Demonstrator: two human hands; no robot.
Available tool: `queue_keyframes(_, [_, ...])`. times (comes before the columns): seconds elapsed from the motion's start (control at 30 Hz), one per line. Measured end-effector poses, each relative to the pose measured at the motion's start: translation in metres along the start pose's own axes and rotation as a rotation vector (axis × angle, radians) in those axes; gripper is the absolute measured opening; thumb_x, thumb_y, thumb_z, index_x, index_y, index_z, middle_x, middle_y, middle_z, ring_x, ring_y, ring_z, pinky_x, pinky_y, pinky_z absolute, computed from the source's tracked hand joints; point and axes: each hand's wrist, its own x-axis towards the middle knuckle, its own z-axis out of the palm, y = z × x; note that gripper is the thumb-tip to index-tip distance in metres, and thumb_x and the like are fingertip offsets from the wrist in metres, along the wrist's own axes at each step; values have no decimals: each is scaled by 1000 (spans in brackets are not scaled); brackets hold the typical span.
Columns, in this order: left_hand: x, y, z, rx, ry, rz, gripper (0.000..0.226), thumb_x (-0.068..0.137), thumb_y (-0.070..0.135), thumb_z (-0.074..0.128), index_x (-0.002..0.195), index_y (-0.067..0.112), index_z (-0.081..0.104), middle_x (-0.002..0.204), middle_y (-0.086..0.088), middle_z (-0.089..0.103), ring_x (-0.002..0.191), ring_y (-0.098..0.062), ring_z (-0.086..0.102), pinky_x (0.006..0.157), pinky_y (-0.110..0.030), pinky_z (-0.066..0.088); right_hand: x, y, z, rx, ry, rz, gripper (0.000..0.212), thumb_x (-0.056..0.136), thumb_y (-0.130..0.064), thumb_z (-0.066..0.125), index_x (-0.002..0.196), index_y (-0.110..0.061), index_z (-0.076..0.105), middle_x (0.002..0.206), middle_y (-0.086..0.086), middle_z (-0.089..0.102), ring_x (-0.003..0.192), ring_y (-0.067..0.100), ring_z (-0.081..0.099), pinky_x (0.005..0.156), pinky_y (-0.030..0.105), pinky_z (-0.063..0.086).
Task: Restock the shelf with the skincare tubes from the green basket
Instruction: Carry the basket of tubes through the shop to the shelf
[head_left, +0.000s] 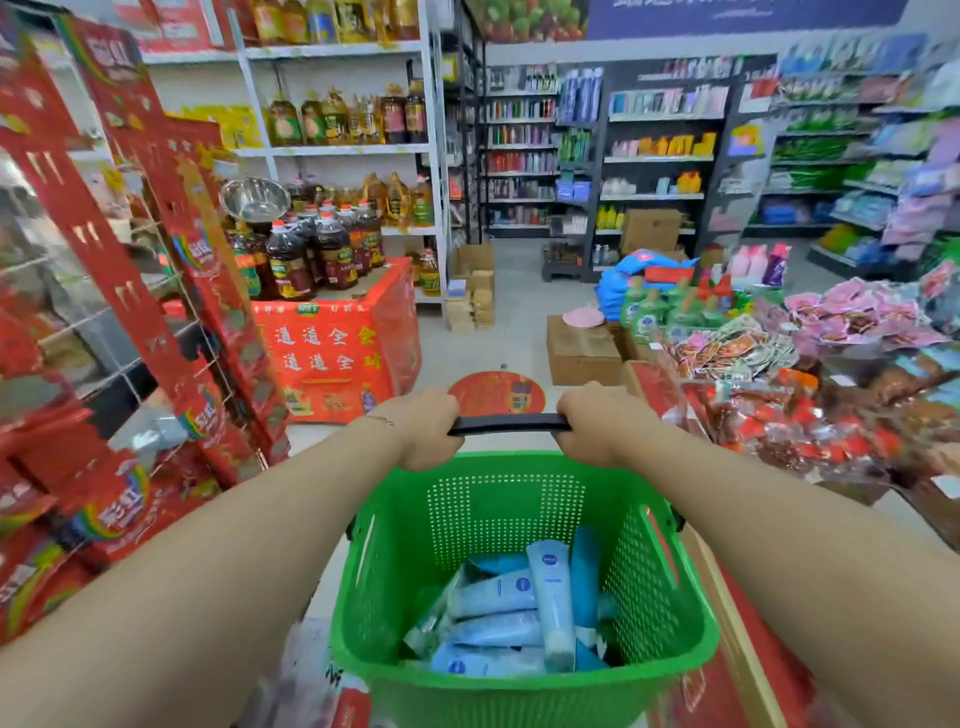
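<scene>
A: What are the two hands holding?
B: The left hand (423, 426) and the right hand (597, 423) each wrap tightly around one black handle (511, 423).
A: Where are the tubes?
B: At least six blue tubes (550, 597) lie piled inside one green basket (519, 680).

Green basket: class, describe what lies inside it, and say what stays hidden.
Pale blue skincare tubes lie piled crisscross inside the green basket. The pile covers the basket's floor and any lower tubes, so their number cannot be told.

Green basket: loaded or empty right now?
Loaded. Light-blue skincare tubes lie heaped on the floor of the green basket, filling only its lower part.
</scene>
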Motion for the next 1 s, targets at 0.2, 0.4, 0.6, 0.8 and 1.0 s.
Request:
queue_keyframes(0.2, [108,-32,-3,1,5,-9,25,95,30,45,95,10,60,80,-5,53,64,-23,52,59,-29,40,108,40,9,4,-13,-8,18,93,-30,49,95,-15,58,84,2,50,70,26,51,61,31,39])
queue_keyframes(0.4, [237,-79,-13,3,9,23,22,95,33,45,89,16,57,84,-7,56,71,-27,58,64,-32,47,234,76,16,6,-11,33,18,91,-32,49,92,-18,59,81,2,52,72,28,55,63,32,44])
queue_keyframes(0.6, [361,-121,-35,-1,-1,35,28,95,33,45,99,12,63,88,-7,58,72,-29,59,64,-33,49,352,116,16,62,-10,89,17,88,-33,53,94,-19,60,97,9,62,83,33,62,67,34,47])
queue_keyframes(0.8, [476,-145,-50,25,-6,66,25,95,32,45,96,13,62,85,-6,57,72,-26,57,66,-34,50,458,166,29,81,-17,138,28,86,-36,55,104,-15,63,103,12,64,92,35,64,70,36,49])
queue_keyframes(1.0, [595,-172,-55,22,-4,43,21,93,30,47,91,15,61,78,-3,51,71,-27,55,66,-33,49,576,219,44,65,6,99,28,84,-35,54,101,-14,62,106,14,64,95,35,64,71,34,46])
